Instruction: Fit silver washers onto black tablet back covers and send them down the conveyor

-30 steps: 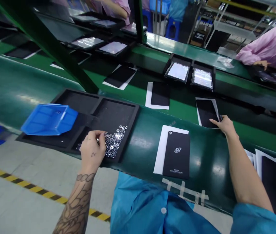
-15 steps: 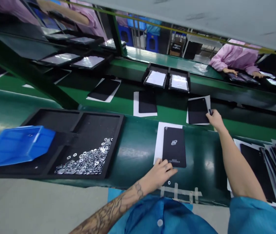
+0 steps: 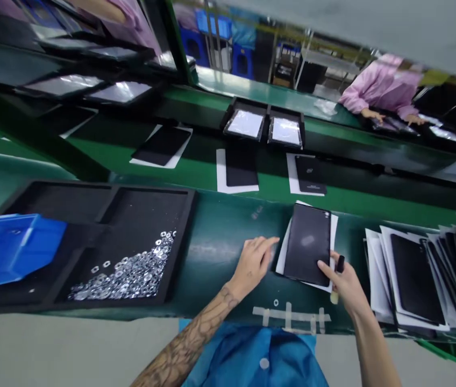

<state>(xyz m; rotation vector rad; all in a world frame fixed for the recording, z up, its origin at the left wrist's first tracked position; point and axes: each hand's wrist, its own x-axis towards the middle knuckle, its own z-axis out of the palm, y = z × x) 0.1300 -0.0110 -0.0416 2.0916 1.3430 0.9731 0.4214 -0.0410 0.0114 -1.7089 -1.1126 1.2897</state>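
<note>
A worker's left hand (image 3: 254, 266) rests open on a green bench (image 3: 220, 252), its slightly blurred fingers extended toward a black tablet-shaped panel (image 3: 306, 244) and ending just beside the panel's long left edge. The panel lies between the two hands on a white sheet (image 3: 334, 236), its long axis running away from the worker and leaning slightly to the right at the far end. The right hand (image 3: 343, 279), at the panel's lower right corner, is closed around a small black tool (image 3: 340, 263), with the thumb (image 3: 323, 265) resting on the panel's face. To the left of the left hand, loose metal washers (image 3: 129, 274) lie heaped in a black foam tray (image 3: 149, 209), with a blue plastic bin (image 3: 10, 247) resting on the tray's far left side. To the right of the right hand, black panels and white sheets lie in an overlapping stack (image 3: 413, 274). Beyond both hands, another black panel (image 3: 311, 174) sits on a white sheet (image 3: 292, 174), near two trays of film-wrapped screens (image 3: 266, 126). Farther off, across the line, a co-worker in a pink smock (image 3: 381, 86) has both hands (image 3: 371, 114) at the far bench.
</note>
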